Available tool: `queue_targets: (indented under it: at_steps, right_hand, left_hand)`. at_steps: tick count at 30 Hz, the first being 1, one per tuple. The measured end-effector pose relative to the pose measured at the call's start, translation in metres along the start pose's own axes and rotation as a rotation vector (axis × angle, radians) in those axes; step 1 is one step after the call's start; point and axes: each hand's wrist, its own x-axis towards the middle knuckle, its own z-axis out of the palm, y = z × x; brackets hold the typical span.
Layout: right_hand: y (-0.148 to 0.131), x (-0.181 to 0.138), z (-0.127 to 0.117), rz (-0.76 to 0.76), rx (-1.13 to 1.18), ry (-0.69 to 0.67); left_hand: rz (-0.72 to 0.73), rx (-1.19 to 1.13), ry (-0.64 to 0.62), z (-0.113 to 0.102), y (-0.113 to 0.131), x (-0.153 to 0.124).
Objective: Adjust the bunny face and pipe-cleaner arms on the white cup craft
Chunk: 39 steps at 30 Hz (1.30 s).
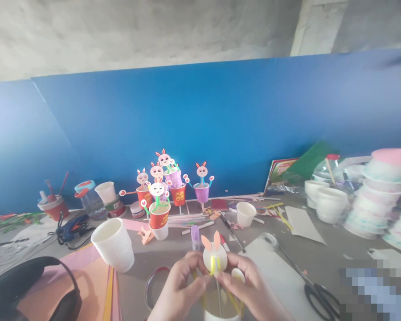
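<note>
Assembly step at the counter's near edge: my left hand (178, 285) and right hand (249, 290) pinch fingers onto the bunny head's (214, 256) yellow straw (213, 266), next needing steady seating into the cup (220, 315).

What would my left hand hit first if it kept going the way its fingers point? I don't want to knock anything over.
Probably the white round paper bunny head that the left hand already pinches; beyond that, the right hand. Depth is unclear.

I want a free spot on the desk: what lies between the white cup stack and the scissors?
The head view shows both hands, left and right, holding a paper bunny head there.
</note>
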Motion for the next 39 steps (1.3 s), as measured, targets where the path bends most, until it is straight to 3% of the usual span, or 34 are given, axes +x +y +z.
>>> queue_targets:
  at_steps: [11,22,29,39]
  right_hand:
    - [-0.019,-0.006,0.001,0.097,0.039,0.030]
    - [-0.011,-0.004,0.004,0.084,0.026,0.029]
    - [-0.008,-0.003,0.005,0.051,-0.010,-0.007]
    - [-0.012,-0.005,0.006,0.084,-0.044,-0.032]
  left_hand:
    - [0.035,0.057,0.074,-0.001,-0.020,0.001]
    - [0.133,0.161,0.145,0.001,-0.013,0.005]
    - [0.157,0.151,0.122,0.005,-0.012,0.007]
    - [0.063,-0.023,0.033,0.008,0.000,0.002]
